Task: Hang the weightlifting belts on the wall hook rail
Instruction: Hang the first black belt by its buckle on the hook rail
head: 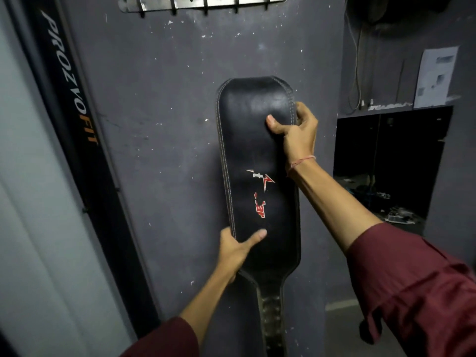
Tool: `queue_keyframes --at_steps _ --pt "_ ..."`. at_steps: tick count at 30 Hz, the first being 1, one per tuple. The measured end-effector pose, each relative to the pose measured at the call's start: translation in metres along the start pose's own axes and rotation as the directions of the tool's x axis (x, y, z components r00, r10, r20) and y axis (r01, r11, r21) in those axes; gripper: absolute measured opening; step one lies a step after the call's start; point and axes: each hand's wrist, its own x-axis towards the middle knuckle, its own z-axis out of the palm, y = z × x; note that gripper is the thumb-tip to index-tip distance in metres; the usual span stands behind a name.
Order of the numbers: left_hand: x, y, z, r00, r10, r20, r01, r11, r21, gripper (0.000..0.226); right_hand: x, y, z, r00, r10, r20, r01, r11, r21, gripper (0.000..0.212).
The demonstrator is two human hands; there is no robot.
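Note:
A black leather weightlifting belt (255,155) with a red and white logo is held upright in front of the dark grey wall (154,124). My right hand (296,130) grips its upper right edge, thumb pressed on the front. My left hand (237,248) grips its lower left edge, thumb across the face. The belt's narrow strap (273,320) with holes hangs down below. A metal hook rail (201,3) with several hooks is fixed to the wall at the top of the view, well above the belt. No belt hangs on the visible hooks.
A black upright with "PROZVOFIT" lettering (69,78) runs down the left beside a pale panel. To the right is a dark open recess (386,163) with clutter on its floor, a paper sheet (435,76) on the wall and cables (356,60) hanging above.

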Motion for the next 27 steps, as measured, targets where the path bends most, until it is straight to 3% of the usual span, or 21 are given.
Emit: queue_keyframes --at_steps 3,5,7,11,14,16,21,23,25,27 --pt "0.019 0.050 0.005 0.990 0.130 -0.057 -0.133 0.989 -0.060 0.034 -0.003 0.006 -0.006 1.000 0.012 0.001 -0.012 1.000 0.022 0.032" --pt "0.028 0.072 0.001 0.981 0.196 0.012 -0.195 0.980 -0.045 0.032 -0.003 0.005 -0.006 0.999 0.020 -0.028 -0.020 0.999 0.035 0.036" --pt "0.026 0.059 -0.004 0.986 0.154 0.068 -0.153 0.988 -0.007 0.036 0.001 -0.001 -0.006 0.998 0.014 -0.066 -0.011 0.998 0.054 0.041" --pt "-0.017 -0.030 -0.016 0.991 -0.080 0.105 0.066 0.989 0.134 0.066 0.002 -0.011 -0.005 0.997 -0.043 -0.063 0.046 0.998 0.049 0.026" --pt "-0.032 -0.044 -0.015 0.996 -0.081 0.029 0.078 0.992 0.094 0.046 -0.001 -0.006 -0.007 0.997 -0.046 -0.066 0.048 0.998 0.027 0.027" --pt "-0.025 -0.023 -0.011 0.999 -0.004 -0.051 0.006 0.999 0.040 0.036 -0.002 -0.004 -0.009 0.997 -0.037 -0.067 0.039 0.999 0.017 0.028" --pt "0.020 0.071 0.008 0.962 0.262 -0.071 -0.259 0.964 0.056 0.029 -0.015 -0.001 -0.012 0.995 -0.093 0.018 0.093 0.995 0.031 0.028" --pt "0.045 0.117 0.012 0.963 0.247 -0.110 -0.251 0.968 -0.023 0.046 -0.027 0.006 -0.013 0.993 -0.094 0.075 0.092 0.995 0.028 0.029" --pt "0.060 0.160 0.013 0.988 0.122 -0.099 -0.131 0.987 -0.094 0.064 -0.034 0.011 -0.019 0.992 -0.072 0.102 0.068 0.997 0.034 0.030" --pt "0.064 0.185 0.016 0.995 0.101 -0.009 -0.101 0.976 -0.194 0.038 -0.037 0.015 -0.026 0.993 -0.030 0.117 0.024 0.998 0.055 0.029"
